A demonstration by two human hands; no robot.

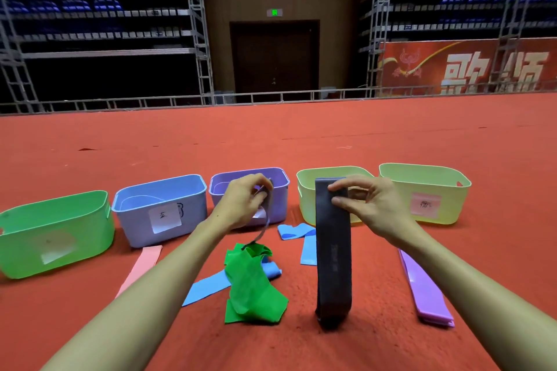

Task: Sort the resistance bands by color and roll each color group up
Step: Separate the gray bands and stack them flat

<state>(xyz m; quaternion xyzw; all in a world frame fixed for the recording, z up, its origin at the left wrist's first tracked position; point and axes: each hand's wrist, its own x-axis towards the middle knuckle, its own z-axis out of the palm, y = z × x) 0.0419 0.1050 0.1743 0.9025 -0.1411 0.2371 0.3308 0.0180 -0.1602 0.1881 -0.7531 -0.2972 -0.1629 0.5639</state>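
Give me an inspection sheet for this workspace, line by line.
Surface: red carpet floor.
Job's things: dark grey elastic band hanging; crumpled green band, blue bands, purple band, pink band on floor; green plastic bin, blue bin, purple bin, two yellow bins.
Clutter: nothing seen.
Grippers: left hand grips dark strip, edge-on; right hand pinches grey band's top.
Cables: nothing seen.
Surroundings: folded blue seating, dark door, red banner.

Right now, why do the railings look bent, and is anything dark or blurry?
Head view: the wide-angle lens bows the grey metal scaffolding; blue seats lie in shadow; the red carpet is evenly lit; the label on the green plastic bin is blurred.
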